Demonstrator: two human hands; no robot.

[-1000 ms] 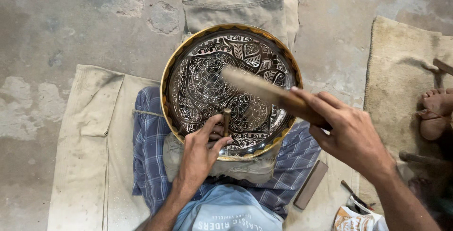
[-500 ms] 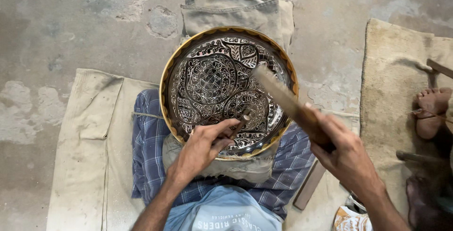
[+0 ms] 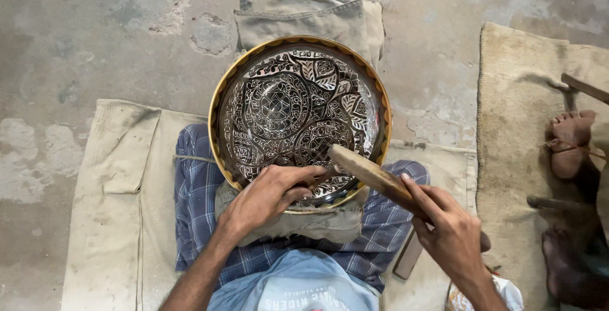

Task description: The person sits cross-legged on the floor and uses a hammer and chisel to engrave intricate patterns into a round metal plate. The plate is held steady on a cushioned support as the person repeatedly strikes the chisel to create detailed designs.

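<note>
A round brass tray [image 3: 219, 105] with a black engraved floral pattern rests on a padded cloth bundle in my lap. My left hand [image 3: 269, 197] lies on the tray's near rim, fingers closed around a small chisel whose tip is hidden under the mallet. My right hand [image 3: 450, 231] grips the handle of a wooden mallet [image 3: 368, 172]. The mallet's head is down at the chisel, just over the tray's lower edge.
Beige cloth sheets [image 3: 114, 178] and a checked blue cloth [image 3: 193, 203] cover the concrete floor around me. A folded canvas bag [image 3: 304, 9] lies beyond the tray. Another person's bare feet [image 3: 571, 136] rest on a mat at the right.
The mallet has swung down from above the tray's middle to the chisel at the near rim. My left hand has stayed at the rim with the chisel.
</note>
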